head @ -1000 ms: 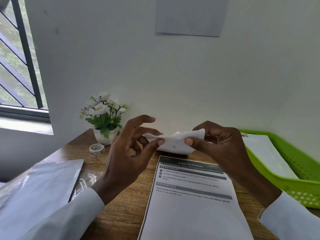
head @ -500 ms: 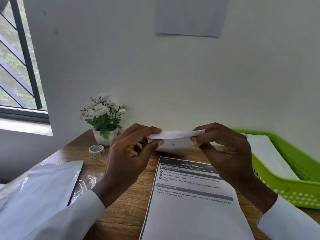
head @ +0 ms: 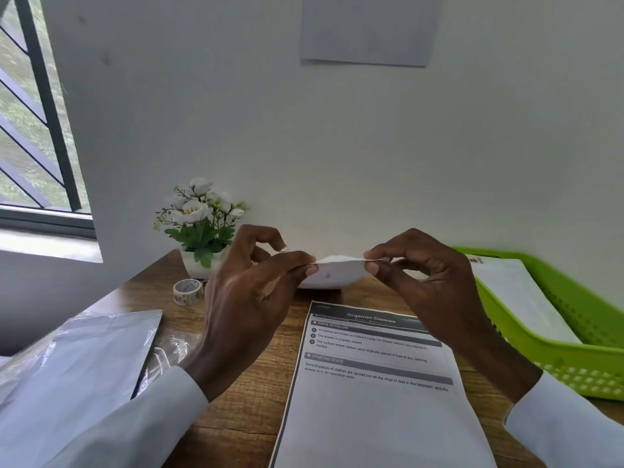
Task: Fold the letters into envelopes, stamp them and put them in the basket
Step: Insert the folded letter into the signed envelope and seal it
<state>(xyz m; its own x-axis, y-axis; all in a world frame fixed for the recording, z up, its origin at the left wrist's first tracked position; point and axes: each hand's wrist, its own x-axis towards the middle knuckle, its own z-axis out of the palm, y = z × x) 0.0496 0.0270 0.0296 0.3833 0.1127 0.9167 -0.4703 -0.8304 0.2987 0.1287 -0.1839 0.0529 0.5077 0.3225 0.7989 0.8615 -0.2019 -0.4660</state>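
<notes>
White envelope (head: pixel 516 295) in green basket (head: pixel 574 359)

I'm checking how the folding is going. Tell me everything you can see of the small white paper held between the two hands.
The small white paper looks thin and plain, with one tiny dark mark on its underside. It is held in the air above the wooden table, beyond the printed sheet, roughly level and seen nearly edge-on. Its middle bows downward in a curve. The left hand pinches its left end and the right hand its right end; nothing else touches it.
</notes>
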